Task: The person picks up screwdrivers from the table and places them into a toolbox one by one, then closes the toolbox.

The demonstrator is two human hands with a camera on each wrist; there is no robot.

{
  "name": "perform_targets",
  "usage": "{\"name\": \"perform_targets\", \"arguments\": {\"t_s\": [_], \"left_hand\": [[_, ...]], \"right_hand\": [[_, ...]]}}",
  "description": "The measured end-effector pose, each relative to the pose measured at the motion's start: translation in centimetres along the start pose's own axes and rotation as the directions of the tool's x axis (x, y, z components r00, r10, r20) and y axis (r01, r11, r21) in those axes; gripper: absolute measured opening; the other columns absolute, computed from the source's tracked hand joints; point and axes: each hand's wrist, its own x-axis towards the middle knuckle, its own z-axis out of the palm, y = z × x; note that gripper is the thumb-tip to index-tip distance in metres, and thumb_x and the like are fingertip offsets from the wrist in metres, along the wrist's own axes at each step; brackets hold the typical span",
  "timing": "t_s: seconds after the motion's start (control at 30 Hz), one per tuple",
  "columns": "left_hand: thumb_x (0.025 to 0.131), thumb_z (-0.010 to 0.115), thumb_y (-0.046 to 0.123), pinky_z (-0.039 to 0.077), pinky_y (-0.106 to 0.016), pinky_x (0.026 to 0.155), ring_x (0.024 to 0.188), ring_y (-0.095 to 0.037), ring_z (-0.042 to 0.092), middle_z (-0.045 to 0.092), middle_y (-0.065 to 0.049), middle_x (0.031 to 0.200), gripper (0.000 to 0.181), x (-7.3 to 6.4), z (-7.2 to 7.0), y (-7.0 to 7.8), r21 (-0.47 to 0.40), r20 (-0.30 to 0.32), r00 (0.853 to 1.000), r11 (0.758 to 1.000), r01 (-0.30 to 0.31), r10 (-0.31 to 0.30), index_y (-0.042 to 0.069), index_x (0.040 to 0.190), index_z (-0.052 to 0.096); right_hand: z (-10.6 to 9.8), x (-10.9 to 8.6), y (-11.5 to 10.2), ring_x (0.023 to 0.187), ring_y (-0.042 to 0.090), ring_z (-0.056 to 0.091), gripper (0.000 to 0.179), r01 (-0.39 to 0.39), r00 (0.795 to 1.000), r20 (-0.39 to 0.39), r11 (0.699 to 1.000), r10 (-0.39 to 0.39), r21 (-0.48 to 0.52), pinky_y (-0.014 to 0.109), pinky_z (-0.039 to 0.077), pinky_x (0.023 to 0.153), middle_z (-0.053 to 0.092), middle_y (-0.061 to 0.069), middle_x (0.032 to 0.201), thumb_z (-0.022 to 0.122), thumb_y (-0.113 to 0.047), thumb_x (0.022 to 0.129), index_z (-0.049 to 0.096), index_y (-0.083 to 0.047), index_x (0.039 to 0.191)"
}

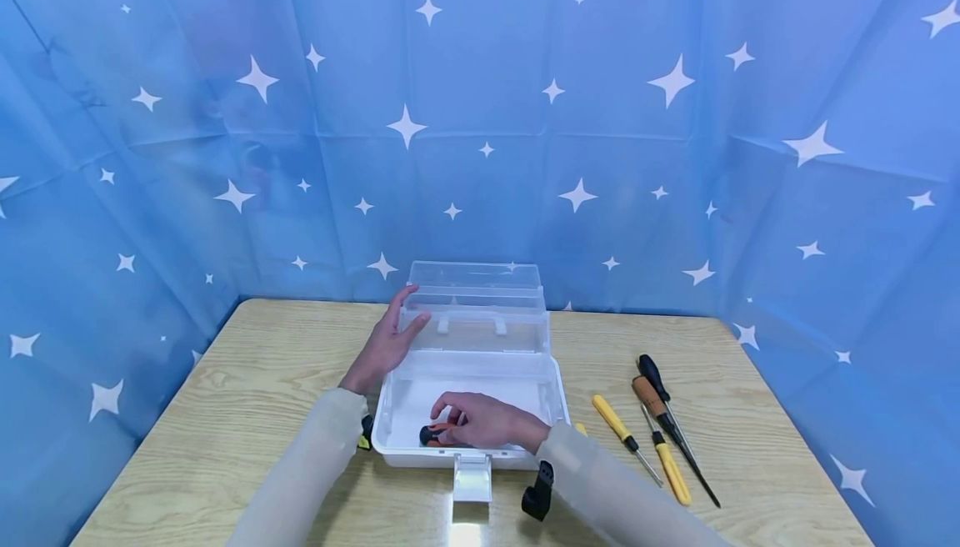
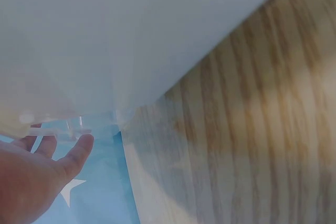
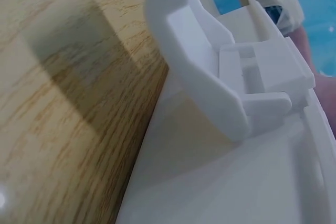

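Observation:
A white toolbox (image 1: 472,459) stands on the table, its clear lid (image 1: 480,333) raised at the back. Spread fingers of my left hand (image 1: 386,348) rest at the lid's left edge, thumb apart from the index finger; the left wrist view has the same hand (image 2: 42,174) beside the see-through edge. Inside the box, near its front wall, my right hand (image 1: 487,420) pinches a tool with an orange-and-black handle (image 1: 432,434); the fingers and front wall hide the rest. The box's white latch (image 1: 472,480) hangs outward in front; up close, the latch (image 3: 197,61) fills the right wrist view.
Several screwdrivers lie right of the box: one yellow-handled (image 1: 613,419), one brown-handled (image 1: 649,395), one black-handled (image 1: 653,377) and another yellow-handled (image 1: 672,474). Something yellow (image 1: 581,429) shows by my right sleeve. A blue star-patterned curtain (image 1: 480,230) stands behind the wooden table (image 1: 292,347).

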Motion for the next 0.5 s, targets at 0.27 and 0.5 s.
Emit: {"name": "perform_targets", "arguments": {"t_s": [0.27, 0.5], "left_hand": [[0.090, 0.051, 0.070, 0.035, -0.069, 0.106, 0.146, -0.039, 0.028, 0.019, -0.001, 0.165, 0.073, -0.09, 0.02, 0.19, -0.004, -0.004, 1.000, 1.000, 0.016, -0.016, 0.046, 0.152, 0.022], [0.091, 0.051, 0.070, 0.036, -0.069, 0.105, 0.145, -0.039, 0.029, 0.019, -0.001, 0.165, 0.074, -0.15, 0.14, 0.18, -0.013, -0.006, 1.000, 1.000, 0.029, -0.029, 0.044, 0.154, 0.021]], "right_hand": [[0.15, 0.01, 0.07, 0.087, 0.007, 0.063, 0.030, -0.025, 0.999, -0.041, 1.000, 0.025, 0.011, 0.028, 0.051, 0.079, 0.066, -0.005, 0.097, 0.070, -0.025, 0.094, 0.060, -0.019, 0.121], [0.22, -0.10, -0.09, 0.085, 0.008, 0.063, 0.031, -0.048, 0.997, -0.054, 0.999, 0.050, 0.023, 0.028, 0.051, 0.078, 0.066, -0.005, 0.095, 0.072, -0.024, 0.092, 0.060, -0.019, 0.119]]}}
